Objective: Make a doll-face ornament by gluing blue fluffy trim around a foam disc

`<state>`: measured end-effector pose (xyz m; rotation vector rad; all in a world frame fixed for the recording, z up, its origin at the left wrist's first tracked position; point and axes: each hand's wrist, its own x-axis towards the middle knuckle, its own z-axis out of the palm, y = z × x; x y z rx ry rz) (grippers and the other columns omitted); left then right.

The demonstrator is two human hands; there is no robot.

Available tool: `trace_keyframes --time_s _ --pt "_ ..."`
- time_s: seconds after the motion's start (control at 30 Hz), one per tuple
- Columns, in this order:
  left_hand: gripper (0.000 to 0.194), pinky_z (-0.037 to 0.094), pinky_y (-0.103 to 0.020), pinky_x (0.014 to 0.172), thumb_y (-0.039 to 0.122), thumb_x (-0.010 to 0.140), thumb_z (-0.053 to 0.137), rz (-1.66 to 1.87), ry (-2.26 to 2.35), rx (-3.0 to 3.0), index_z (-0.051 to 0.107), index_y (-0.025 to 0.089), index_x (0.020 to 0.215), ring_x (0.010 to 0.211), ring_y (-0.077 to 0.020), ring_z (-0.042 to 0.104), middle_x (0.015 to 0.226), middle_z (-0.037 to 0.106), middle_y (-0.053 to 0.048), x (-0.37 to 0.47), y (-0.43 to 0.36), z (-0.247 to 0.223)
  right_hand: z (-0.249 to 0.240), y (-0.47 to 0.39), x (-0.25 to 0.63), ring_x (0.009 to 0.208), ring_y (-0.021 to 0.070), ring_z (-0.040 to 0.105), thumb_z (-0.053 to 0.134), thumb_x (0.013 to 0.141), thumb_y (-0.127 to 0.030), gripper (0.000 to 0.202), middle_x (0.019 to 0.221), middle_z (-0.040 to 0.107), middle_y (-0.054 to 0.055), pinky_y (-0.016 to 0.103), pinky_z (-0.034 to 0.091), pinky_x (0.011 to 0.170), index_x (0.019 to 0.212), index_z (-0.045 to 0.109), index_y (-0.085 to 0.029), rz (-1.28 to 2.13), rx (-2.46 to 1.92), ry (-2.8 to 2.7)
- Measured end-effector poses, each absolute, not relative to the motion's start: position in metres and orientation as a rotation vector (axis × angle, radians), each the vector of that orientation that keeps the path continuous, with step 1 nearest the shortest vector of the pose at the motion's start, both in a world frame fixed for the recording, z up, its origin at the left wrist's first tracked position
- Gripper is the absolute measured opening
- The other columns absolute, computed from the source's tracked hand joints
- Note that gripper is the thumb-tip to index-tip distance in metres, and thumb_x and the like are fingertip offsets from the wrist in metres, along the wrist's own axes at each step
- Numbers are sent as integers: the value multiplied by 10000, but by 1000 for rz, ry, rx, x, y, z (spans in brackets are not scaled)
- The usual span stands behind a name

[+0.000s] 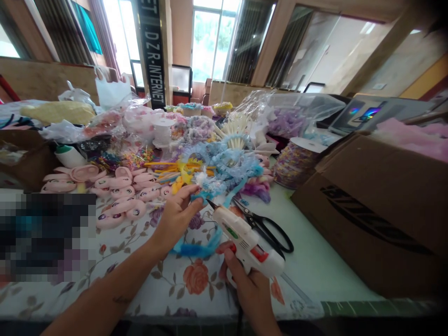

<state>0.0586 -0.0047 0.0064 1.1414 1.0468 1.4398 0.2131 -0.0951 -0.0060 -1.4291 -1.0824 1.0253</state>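
Observation:
My right hand (250, 289) is wrapped round the handle of a white and red hot glue gun (245, 233). Its dark nozzle points up and left, close to the fingertips of my left hand (180, 217). Those fingers are closed in a pinch on a strip of blue fluffy ribbon (198, 198). A looser length of blue ribbon (196, 249) curls on the tablecloth below. Black-handled scissors (271, 231) lie behind the glue gun, which partly covers them. Beyond my left hand are a yellow ornament (182, 175) and a heap of light-blue frilly trim (231, 161).
Several pink doll-like heads (121, 191) lie at left on the floral tablecloth (140, 261). At right stand a large cardboard box (378, 210) and a spool of multicoloured yarn (297, 163). Plastic bags (136, 116) and craft materials are piled at the back. A blurred-out patch covers the left edge.

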Motion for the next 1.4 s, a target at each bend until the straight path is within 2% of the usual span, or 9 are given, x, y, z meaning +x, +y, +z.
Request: trace_keyframes --time_s 0.23,0.43,0.6,0.73,1.0,1.2,1.4 --pt "384 510 -345 919 352 749 689 1438 1080 1166 666 196 1098 1156 -264 570 1241 621 -75 59 -6 9 -8 -95 214 440 127 471 666 736 -522 348 425 495 -39 230 432 472 670 629 -182 1045 -1432 -1102" --pt "378 475 -365 964 354 762 687 1428 1082 1181 665 203 1109 1180 -275 555 1213 640 -78 59 -7 9 -7 -95 213 438 132 476 647 739 -540 357 437 513 -37 233 428 467 705 625 -185 1060 -1435 -1086" --pt "355 469 -363 974 345 763 686 1435 1078 1178 672 207 1090 1184 -271 553 1211 639 -73 60 -8 10 -8 -96 214 446 132 478 620 755 -555 393 437 503 -27 235 425 474 607 585 -193 1058 -1464 -1120" --pt "328 487 -336 949 341 754 692 1457 1073 1155 684 213 1056 1188 -263 551 1232 628 -62 61 -9 10 -10 -95 215 422 127 452 595 764 -586 419 419 486 -32 234 408 450 623 612 -192 1018 -1485 -1129" --pt "389 498 -361 938 361 760 687 1428 1095 1174 664 216 1121 1161 -268 573 1232 633 -73 59 -7 5 -13 -94 216 423 117 423 581 757 -611 470 443 503 -18 230 358 428 545 562 -191 1019 -1520 -1135" --pt "373 507 -345 923 339 737 704 1451 1094 1142 679 210 1087 1154 -265 578 1228 637 -71 60 -8 9 -10 -95 215 418 127 431 566 755 -643 487 418 472 -26 239 389 441 553 561 -200 1018 -1525 -1143" --pt "358 533 -311 878 334 737 700 1451 1075 1125 678 210 1072 1144 -251 581 1226 633 -55 61 -8 11 -9 -96 213 422 129 466 577 746 -649 464 438 518 -29 234 428 452 671 614 -192 1020 -1492 -1134"
